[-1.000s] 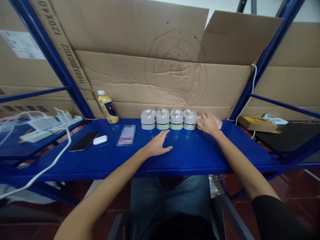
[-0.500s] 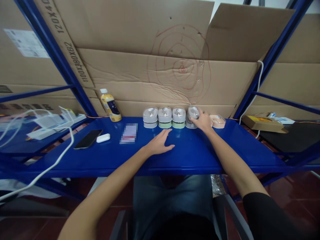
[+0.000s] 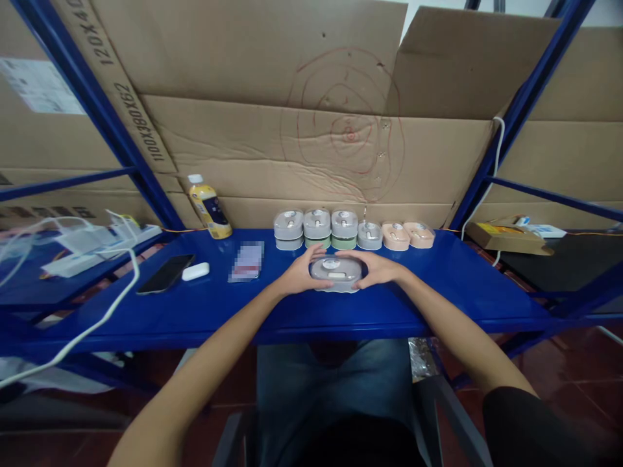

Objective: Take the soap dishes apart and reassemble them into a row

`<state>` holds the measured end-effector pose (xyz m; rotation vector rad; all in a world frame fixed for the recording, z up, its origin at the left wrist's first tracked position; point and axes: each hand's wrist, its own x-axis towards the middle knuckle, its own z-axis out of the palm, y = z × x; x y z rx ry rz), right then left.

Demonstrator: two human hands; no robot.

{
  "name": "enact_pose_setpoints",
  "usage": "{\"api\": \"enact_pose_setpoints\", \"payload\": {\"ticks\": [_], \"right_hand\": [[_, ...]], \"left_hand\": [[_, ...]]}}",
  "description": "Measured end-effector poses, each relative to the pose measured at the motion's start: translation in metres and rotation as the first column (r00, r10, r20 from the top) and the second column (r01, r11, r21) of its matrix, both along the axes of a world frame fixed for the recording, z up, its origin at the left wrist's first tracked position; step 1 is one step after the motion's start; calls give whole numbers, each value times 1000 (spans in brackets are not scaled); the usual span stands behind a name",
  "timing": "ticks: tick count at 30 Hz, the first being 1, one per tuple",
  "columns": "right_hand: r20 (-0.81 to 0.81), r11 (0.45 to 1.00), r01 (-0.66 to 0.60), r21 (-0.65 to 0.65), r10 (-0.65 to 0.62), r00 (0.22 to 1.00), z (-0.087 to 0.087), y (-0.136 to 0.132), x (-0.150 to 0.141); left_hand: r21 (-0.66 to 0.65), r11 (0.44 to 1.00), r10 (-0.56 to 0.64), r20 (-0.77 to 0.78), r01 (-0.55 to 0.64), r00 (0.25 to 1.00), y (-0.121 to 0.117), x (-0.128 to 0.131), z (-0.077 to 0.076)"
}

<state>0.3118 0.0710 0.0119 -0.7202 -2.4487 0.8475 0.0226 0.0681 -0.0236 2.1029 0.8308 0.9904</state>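
Note:
In the middle of the blue shelf I hold a grey lunch box [image 3: 337, 275] between both hands. It is oval, with a translucent lid and a small light latch or handle on its front. My left hand [image 3: 302, 271] curves round its left end, thumb in front and fingers behind. My right hand [image 3: 376, 267] grips the right end in the same way. Behind them stand more such boxes in a row: a grey stack [image 3: 289, 228], two grey-over-green stacks [image 3: 317, 226], a single grey box [image 3: 370, 235] and two peach boxes [image 3: 396, 237].
To the left lie a black phone [image 3: 166, 273], a white earbud case [image 3: 195, 271] and a blurred-out flat item [image 3: 246, 261]. A yellow drink bottle [image 3: 210, 207] stands at the back left. Cardboard [image 3: 219, 136] closes off the back, between blue shelf posts [image 3: 501, 130].
My right hand has brought the upper grey box from the fourth stack forward to the shelf's middle. My left hand has closed on its left end. Both peach boxes now show.

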Motion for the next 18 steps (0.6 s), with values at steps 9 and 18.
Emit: {"api": "enact_pose_setpoints", "payload": {"ticks": [9,18], "right_hand": [[75,955,146,257,-170,983,-4,-12,-20],[-230,914,333,233,-280,932,5,-6,-9]], "left_hand": [[145,989,64,-197,-36,978,-11,7,6],[176,982,119,-265,-73,957,-14,6,6]]}}
